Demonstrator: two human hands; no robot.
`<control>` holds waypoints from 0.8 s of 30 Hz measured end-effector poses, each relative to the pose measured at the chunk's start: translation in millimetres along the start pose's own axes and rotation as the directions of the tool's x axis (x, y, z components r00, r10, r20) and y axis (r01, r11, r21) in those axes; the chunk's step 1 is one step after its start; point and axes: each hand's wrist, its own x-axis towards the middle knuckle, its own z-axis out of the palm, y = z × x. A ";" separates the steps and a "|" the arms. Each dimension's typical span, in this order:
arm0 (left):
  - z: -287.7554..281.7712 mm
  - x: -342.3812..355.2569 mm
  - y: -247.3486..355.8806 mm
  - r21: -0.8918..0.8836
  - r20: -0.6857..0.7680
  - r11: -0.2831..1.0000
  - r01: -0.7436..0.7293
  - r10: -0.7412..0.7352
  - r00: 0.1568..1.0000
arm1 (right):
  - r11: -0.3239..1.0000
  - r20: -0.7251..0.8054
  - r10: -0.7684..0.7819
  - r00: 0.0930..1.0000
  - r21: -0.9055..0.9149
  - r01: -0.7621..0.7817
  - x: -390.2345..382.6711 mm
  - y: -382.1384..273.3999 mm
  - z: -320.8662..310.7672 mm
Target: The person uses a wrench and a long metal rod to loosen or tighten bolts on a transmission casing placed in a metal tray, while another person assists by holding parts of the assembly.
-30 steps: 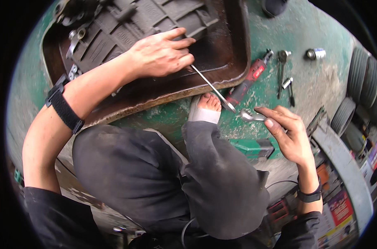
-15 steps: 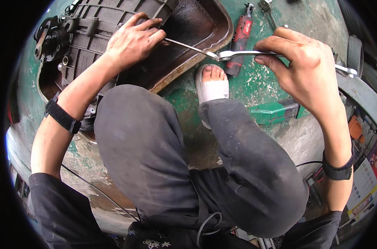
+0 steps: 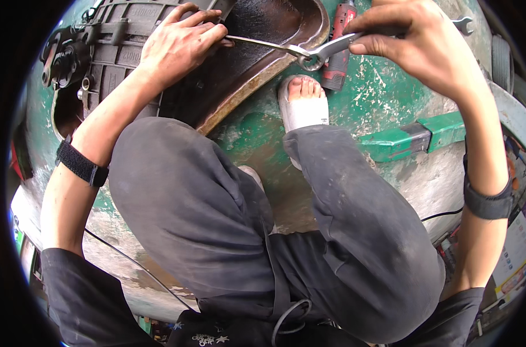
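One slim silver metal rod spans the rust-brown oily metal pan, its near end in the curled, closed grip of the left hand, which lies over a grey ribbed metal casing. Its far end meets the ring of a silver combination wrench; whether they are hooked together I cannot tell. The right hand pinches that wrench's shaft between thumb and fingers, its forked end showing beyond the knuckles. Beneath, a red-and-black handheld power tool lies on the worn green floor.
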 end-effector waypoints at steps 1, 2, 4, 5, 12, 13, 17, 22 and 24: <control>0.2 0.0 -0.1 0.014 0.001 1.000 -0.003 0.003 1.000 | 0.999 0.032 0.025 0.999 0.029 -0.026 0.6 0.5 -1.8; 0.7 0.4 0.0 0.024 0.001 1.000 -0.008 0.008 1.000 | 0.998 0.050 0.033 0.998 0.056 -0.036 0.8 3.8 0.5; 1.3 0.8 0.3 0.032 0.019 0.999 -0.003 0.003 1.000 | 0.992 0.087 0.051 0.995 0.108 -0.060 -1.4 15.5 9.3; 1.4 1.1 0.4 0.038 0.026 0.999 0.000 -0.001 1.000 | 0.971 0.122 0.053 0.991 0.227 -0.080 7.8 25.5 18.2; -1.0 1.0 0.7 0.040 0.028 0.999 0.007 -0.008 1.000 | 0.846 -0.066 0.051 0.997 0.534 -0.007 7.5 69.2 85.9; -1.0 0.8 0.7 0.034 0.020 0.999 0.009 -0.010 1.000 | 0.849 -0.148 0.035 0.988 0.527 0.049 4.7 67.2 94.2; -0.5 1.0 0.1 0.042 0.028 0.999 0.009 -0.010 1.000 | 0.938 -0.452 -0.260 0.853 0.091 0.334 -15.9 56.9 90.5; -1.8 1.4 0.2 0.051 0.019 0.999 -0.005 0.004 1.000 | 0.746 -0.213 -0.585 0.782 -0.520 0.416 -39.0 48.0 34.9; -2.2 2.3 -0.1 0.046 0.036 0.999 0.003 -0.004 0.999 | 0.677 -0.163 -0.601 0.783 -0.624 0.390 -33.0 37.2 22.9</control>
